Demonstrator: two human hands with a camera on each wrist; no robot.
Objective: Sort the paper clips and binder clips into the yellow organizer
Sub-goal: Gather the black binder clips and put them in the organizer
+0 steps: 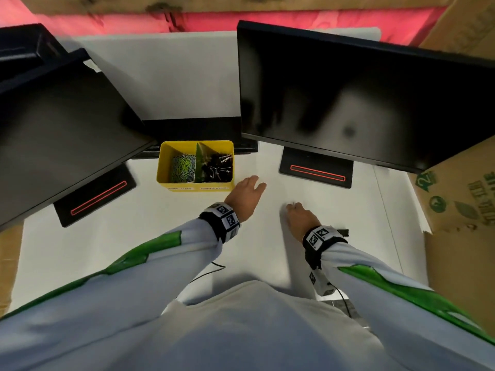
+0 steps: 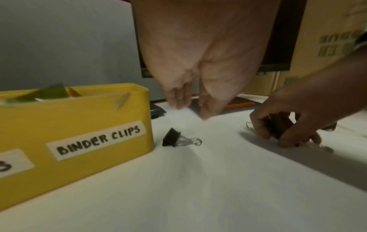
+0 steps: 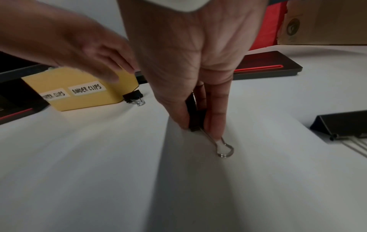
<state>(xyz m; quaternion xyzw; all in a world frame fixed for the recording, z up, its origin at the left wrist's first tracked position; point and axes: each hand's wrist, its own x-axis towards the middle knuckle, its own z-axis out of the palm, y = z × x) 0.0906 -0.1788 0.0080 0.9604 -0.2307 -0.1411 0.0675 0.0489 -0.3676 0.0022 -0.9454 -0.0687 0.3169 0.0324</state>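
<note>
White desk, a few things on it.
The yellow organizer, two monitor stands and loose binder clips sit directly on it.

1. The left hand reaches forward over the desk, palm down, its fingers straight and loosely together, holding nothing.
2. The right hand points down at the desk, its fingers and thumb pinching a black binder clip.
</note>
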